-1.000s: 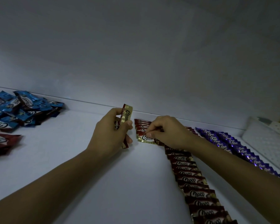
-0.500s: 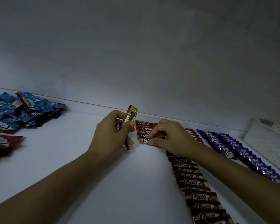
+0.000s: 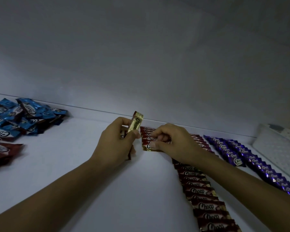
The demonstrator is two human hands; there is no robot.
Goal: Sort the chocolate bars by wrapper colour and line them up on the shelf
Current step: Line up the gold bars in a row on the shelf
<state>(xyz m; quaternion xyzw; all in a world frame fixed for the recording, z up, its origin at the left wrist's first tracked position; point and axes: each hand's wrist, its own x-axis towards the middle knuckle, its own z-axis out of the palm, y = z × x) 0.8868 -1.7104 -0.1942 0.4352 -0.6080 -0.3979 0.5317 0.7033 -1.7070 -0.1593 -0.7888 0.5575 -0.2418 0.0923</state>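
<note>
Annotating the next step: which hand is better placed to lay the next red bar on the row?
Right, probably. The right hand pinches the front bar of the red row, right beside the raised bar; the left hand is full, gripping that bar.

Glossy foil wrappers [image 3: 201, 191]; smooth matt white shelf [image 3: 70, 164]; perforated panel [image 3: 281, 148]

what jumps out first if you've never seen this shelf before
The two hands at mid-shelf: the left hand grips red-and-gold bars upright, the right hand pinches the front bar of a short red row. A long red line and purple lines run down the right, and a loose blue heap lies at far left.
</note>
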